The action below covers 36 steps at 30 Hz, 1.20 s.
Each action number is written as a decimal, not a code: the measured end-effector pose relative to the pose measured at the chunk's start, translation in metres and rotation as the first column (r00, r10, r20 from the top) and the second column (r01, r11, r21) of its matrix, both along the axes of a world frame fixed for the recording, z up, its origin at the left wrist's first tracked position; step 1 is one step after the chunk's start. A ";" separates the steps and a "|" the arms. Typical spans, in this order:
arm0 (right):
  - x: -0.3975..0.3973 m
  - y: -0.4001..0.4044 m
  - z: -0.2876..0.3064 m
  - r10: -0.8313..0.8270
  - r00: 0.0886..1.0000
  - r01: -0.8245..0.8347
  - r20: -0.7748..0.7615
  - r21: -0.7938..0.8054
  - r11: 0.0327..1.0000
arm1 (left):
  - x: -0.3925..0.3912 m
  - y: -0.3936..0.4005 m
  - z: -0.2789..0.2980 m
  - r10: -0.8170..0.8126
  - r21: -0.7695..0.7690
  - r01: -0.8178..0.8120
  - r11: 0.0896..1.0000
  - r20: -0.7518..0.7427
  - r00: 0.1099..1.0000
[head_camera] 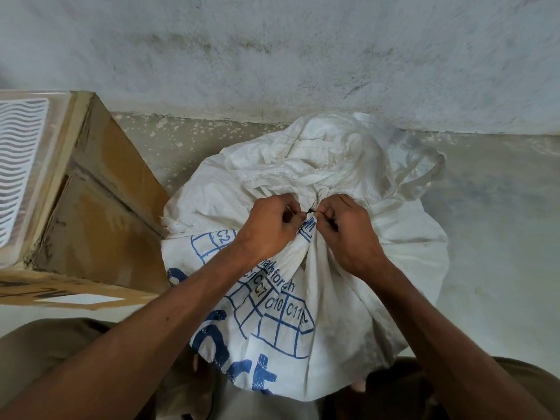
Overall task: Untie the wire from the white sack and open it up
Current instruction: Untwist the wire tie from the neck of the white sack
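A white woven sack (403,253) with blue print stands on the floor in front of me, its neck gathered and tied. A thin dark wire (310,211) is twisted around the bunched neck. My left hand (269,227) pinches the wire's left end between thumb and fingers. My right hand (345,231) pinches the other end just to the right of the knot. Both hands rest on the sack's top, almost touching each other. The loose mouth of the sack flops away beyond the tie.
A brown cardboard box (103,189) stands at the left, close to the sack, with a white wavy-grilled object (21,165) against it. A pale stained wall (272,56) rises behind. Grey concrete floor (497,225) lies to the right. My knees are at the bottom.
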State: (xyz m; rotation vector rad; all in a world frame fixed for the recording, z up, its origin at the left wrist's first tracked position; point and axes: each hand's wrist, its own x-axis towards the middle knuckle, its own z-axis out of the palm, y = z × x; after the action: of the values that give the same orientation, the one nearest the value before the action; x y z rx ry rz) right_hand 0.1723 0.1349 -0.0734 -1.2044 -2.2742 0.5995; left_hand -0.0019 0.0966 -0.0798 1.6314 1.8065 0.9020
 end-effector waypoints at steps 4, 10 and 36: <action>0.000 0.001 0.000 -0.012 1.000 0.012 0.002 -0.025 1.000 | 0.008 -0.007 0.000 0.009 0.146 0.010 0.989 -0.131 0.991; 0.001 0.001 0.004 -0.003 0.999 0.002 -0.039 -0.033 0.999 | 0.005 -0.009 0.001 -0.012 0.274 0.083 0.958 -0.252 0.968; 0.002 0.003 0.009 -0.021 0.998 0.019 -0.057 -0.036 0.999 | 0.008 -0.002 0.007 0.032 0.179 -0.007 0.984 -0.136 0.990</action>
State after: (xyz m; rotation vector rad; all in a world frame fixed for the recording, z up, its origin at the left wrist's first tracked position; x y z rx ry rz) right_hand 0.1747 0.1377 -0.0648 -1.2097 -2.2095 0.6606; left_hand 0.0057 0.0945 -0.0728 1.8306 1.8837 1.0066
